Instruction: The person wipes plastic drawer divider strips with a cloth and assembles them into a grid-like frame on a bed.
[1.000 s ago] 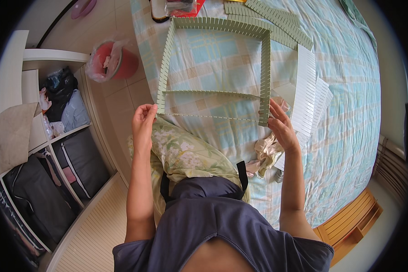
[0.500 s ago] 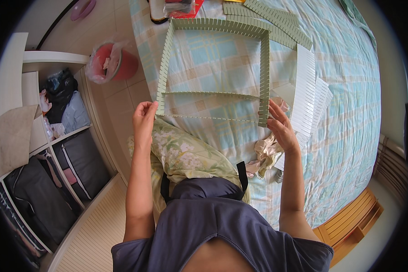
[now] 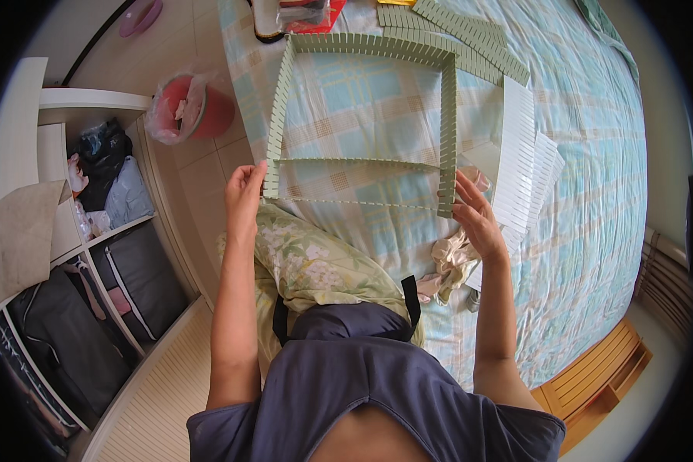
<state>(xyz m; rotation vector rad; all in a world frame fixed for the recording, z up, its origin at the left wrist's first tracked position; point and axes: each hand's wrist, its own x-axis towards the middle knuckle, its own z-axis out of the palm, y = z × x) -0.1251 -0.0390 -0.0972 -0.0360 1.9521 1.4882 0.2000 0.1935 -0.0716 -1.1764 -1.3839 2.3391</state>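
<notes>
A rectangular frame of pale green slotted divider strips (image 3: pixel 373 45) stands on the bed in front of me. One thin strip (image 3: pixel 354 161) crosses it between the sides, and another edge runs along the near end. My left hand (image 3: pixel 245 199) pinches the near left corner, thumb and fingers closed on the strip. At the near right corner, my right hand (image 3: pixel 477 219) grips the outer side with its fingers against the wall. Several loose green slotted strips (image 3: pixel 477 46) lie beyond the frame's far right corner. White slotted strips (image 3: pixel 516 146) are stacked to its right.
A plaid sheet covers the bed (image 3: pixel 593 192). Crumpled pale cloth (image 3: pixel 453 258) lies by my right wrist, and a floral cushion (image 3: pixel 316 258) is before my lap. A red bin (image 3: pixel 212 108) stands on the floor left of the bed, near open shelves (image 3: pixel 85 246) with bags.
My left hand has slid slightly upward along the frame's left side. The frame has shifted very little, and my right hand stays at its corner.
</notes>
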